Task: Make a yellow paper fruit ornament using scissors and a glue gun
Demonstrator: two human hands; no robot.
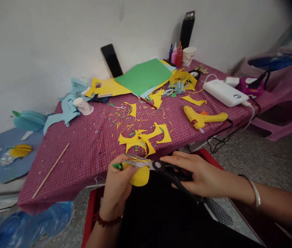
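At the table's (89, 144) six o'clock, the left hand (118, 179) is pinching yellow paper (141, 176) while the right hand (199, 172), at its three o'clock, is gripping scissors (157, 165), small snips clear of the left hand probably serving best.

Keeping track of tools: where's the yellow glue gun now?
In the head view, the glue gun lies at right on the checked tablecloth, on the near side of the white box.
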